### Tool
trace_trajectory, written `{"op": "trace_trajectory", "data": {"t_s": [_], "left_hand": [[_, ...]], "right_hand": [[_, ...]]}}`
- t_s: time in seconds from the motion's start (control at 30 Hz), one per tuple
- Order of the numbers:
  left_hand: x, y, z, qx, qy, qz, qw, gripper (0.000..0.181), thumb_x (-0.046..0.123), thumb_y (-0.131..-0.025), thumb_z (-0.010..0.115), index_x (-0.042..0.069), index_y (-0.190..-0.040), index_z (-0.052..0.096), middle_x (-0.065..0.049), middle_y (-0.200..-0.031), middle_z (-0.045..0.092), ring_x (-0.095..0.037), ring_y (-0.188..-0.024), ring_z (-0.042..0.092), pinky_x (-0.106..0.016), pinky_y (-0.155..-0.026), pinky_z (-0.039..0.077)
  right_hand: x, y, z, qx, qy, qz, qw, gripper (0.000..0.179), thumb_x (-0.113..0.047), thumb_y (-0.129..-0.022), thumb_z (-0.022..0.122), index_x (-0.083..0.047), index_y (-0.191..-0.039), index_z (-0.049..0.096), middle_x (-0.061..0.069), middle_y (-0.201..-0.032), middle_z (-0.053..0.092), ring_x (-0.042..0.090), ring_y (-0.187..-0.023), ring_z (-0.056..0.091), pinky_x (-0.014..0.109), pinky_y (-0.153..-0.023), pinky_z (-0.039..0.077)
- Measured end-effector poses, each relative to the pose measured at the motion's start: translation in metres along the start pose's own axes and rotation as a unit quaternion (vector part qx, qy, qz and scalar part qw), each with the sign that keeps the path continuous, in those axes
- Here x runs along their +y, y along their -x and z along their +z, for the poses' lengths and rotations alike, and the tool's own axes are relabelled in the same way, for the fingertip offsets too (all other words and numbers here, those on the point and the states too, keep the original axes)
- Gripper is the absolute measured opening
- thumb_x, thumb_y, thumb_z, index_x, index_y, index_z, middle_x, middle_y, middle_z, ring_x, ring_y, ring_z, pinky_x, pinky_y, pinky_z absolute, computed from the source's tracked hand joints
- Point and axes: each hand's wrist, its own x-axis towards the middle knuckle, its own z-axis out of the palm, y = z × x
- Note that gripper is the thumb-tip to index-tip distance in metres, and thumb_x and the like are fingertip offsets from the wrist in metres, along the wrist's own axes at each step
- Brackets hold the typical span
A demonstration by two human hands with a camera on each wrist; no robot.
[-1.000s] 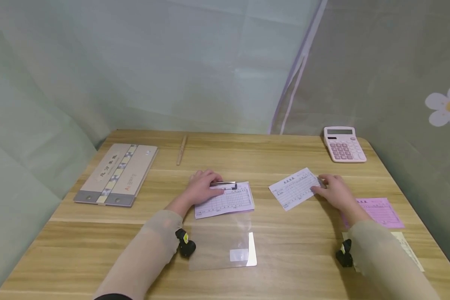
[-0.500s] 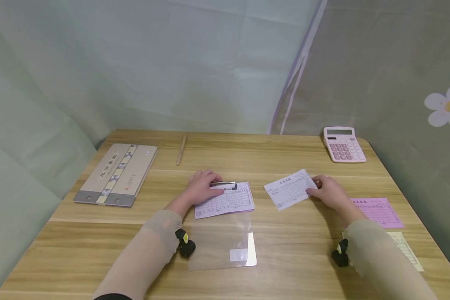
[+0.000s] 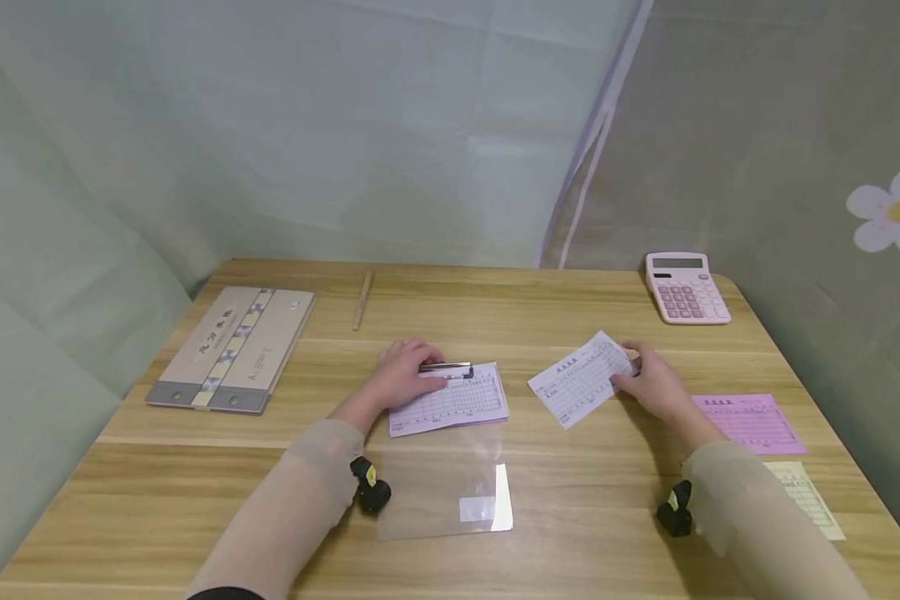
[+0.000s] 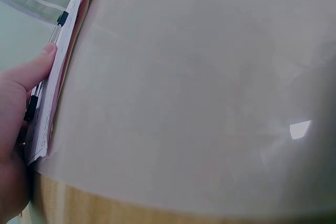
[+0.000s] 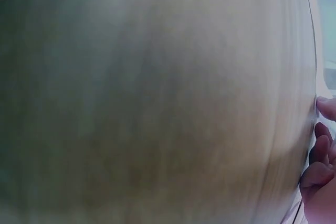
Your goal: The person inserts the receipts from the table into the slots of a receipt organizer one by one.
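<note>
A clear clipboard (image 3: 435, 483) lies on the wooden table, bearing a stack of white and pink printed slips (image 3: 457, 408) under its metal clip (image 3: 457, 367). My left hand (image 3: 403, 375) holds the clip end. In the left wrist view, the thumb of the left hand (image 4: 16, 103) presses on the clip while the other fingers are mostly hidden. To the right of the clipboard, my right hand (image 3: 656, 383) pinches one white printed slip (image 3: 576, 385) by its right end. Only part of the right hand (image 5: 321, 166) shows at the edge of the right wrist view.
A pink slip (image 3: 757, 425) and a pale yellow slip (image 3: 804, 493) lie beside my right forearm. A pink calculator (image 3: 687, 287) stands at the back right. At the left lie a grey-beige ledger (image 3: 270, 321) and a thin wooden-coloured stick (image 3: 363, 300).
My right hand has moved slightly left with the white slip, which has shifted and turned in the fingers. The left hand has stayed on the clipboard.
</note>
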Motion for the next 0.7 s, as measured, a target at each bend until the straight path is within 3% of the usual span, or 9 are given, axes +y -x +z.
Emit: {"op": "trace_trajectory", "data": {"t_s": [0.23,0.37,0.57,0.7], "left_hand": [[0.0009,0.0003,-0.0011,-0.003,-0.001,0.001,1.0000,0.045,0.046,-0.083,0.066,0.018,-0.117,0.061,0.001,-0.118,0.054,-0.020,-0.101,0.041,-0.039,-0.086,0.027],[0.0002,0.0011,-0.0020,0.003,0.003,0.003,1.0000,0.044,0.045,-0.082,0.067,0.018,-0.117,0.061,0.001,-0.118,0.055,-0.021,-0.102,0.042,-0.040,-0.086,0.028],[-0.0006,0.0016,-0.0026,0.005,0.001,0.001,1.0000,0.045,0.045,-0.082,0.067,0.018,-0.117,0.062,0.000,-0.118,0.055,-0.021,-0.102,0.042,-0.040,-0.087,0.028],[-0.0005,0.0002,-0.0009,0.001,0.001,0.002,1.0000,0.044,0.046,-0.082,0.066,0.018,-0.116,0.062,0.001,-0.117,0.055,-0.020,-0.102,0.042,-0.040,-0.087,0.028]], "right_hand": [[-0.0013,0.0024,-0.0013,-0.009,-0.025,0.002,0.9997,0.068,-0.015,-0.090,0.061,-0.010,-0.147,0.024,0.024,-0.109,0.052,0.030,-0.088,0.052,0.041,-0.074,0.041],[-0.0006,0.0023,-0.0022,-0.004,-0.034,-0.035,0.9988,0.060,-0.011,-0.090,0.059,-0.010,-0.144,0.031,0.025,-0.108,0.054,0.029,-0.085,0.053,0.038,-0.070,0.042],[0.0002,0.0018,-0.0018,-0.012,-0.040,-0.078,0.9961,0.058,-0.009,-0.090,0.059,-0.011,-0.142,0.034,0.019,-0.092,0.055,0.023,-0.071,0.051,0.034,-0.060,0.042],[0.0019,0.0034,-0.0014,-0.010,-0.037,-0.091,0.9951,0.061,-0.008,-0.089,0.060,-0.009,-0.143,0.032,0.025,-0.103,0.058,0.024,-0.078,0.054,0.034,-0.064,0.043]]}}
